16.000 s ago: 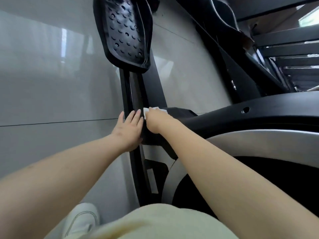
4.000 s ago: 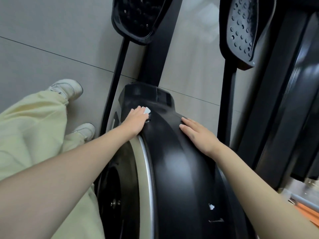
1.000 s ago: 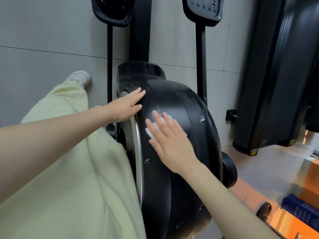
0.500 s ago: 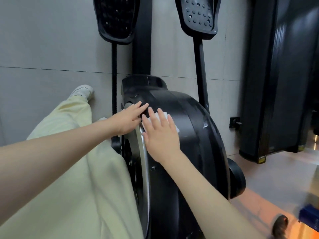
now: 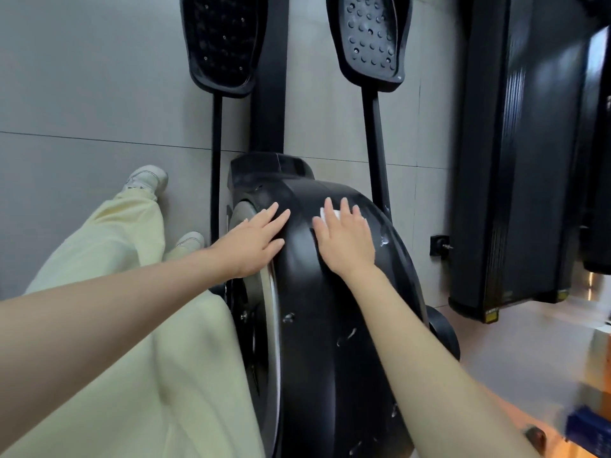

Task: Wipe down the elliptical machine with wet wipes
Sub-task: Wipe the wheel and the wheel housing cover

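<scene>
wet wipe (image 5: 334, 214) under right hand (image 5: 347, 241), fingers (image 5: 344, 208) flat, slid away from flat left hand (image 5: 251, 242)

Black elliptical machine (image 5: 330, 319): glossy curved flywheel housing (image 5: 334, 285), wet-streaked; two studded pedals (image 5: 370, 41) beyond housing. White wet wipe (image 5: 335, 214) flat on housing top, mostly hidden under right hand (image 5: 347, 241).

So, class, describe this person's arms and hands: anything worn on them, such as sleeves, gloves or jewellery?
The left forearm and right forearm are bare, with no sleeve in view. The left hand and right hand wear no gloves; no ring, watch or bracelet shows. Also worn: pale yellow trousers and white shoes.
</scene>
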